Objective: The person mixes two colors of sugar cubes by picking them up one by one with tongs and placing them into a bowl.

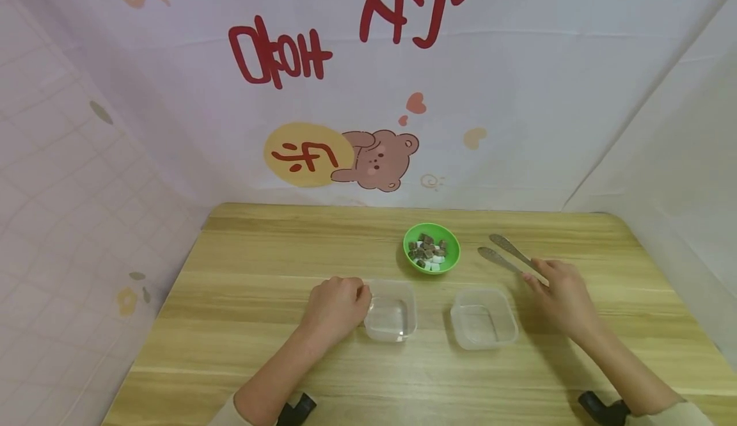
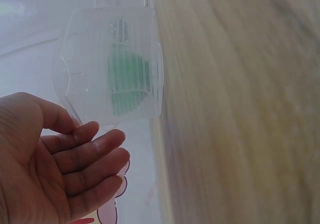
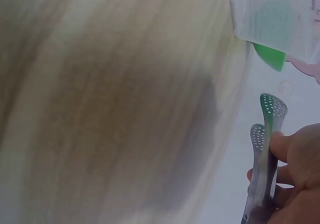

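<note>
While the left hand rests loosely curled against a clear container, the right hand grips metal tongs.

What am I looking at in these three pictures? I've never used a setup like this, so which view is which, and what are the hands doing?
No machine here: a person works with two bare hands. The wide picture comes from a camera on the person's head, looking down at a wooden table. The other two come from cameras strapped to each wrist, so they look tilted and blurry.

On the table stand two clear plastic containers, a left container and a right container, with a green bowl of small brown and white pieces behind them.

The left hand rests at the left container's edge; its wrist view shows relaxed fingers holding nothing. The right hand grips metal tongs, whose perforated tips point toward the bowl.
</note>
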`<act>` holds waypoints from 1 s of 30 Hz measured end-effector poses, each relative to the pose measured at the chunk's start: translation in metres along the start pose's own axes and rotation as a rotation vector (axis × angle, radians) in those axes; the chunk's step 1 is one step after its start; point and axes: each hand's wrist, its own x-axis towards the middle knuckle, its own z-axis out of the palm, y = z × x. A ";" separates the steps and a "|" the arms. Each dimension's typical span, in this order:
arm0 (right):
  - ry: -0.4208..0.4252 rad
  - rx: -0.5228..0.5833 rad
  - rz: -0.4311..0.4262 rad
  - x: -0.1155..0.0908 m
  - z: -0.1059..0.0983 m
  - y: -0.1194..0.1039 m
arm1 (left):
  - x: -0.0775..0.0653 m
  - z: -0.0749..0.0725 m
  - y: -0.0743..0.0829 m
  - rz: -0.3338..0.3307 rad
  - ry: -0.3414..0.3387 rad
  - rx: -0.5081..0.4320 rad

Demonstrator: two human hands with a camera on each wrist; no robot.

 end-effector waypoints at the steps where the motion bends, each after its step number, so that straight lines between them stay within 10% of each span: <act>1: -0.003 -0.001 0.000 0.000 0.001 0.001 | 0.000 0.000 0.000 0.000 0.000 -0.001; 30: -0.131 -0.180 -0.020 -0.004 0.007 0.004 | 0.000 -0.001 -0.002 -0.003 0.007 -0.001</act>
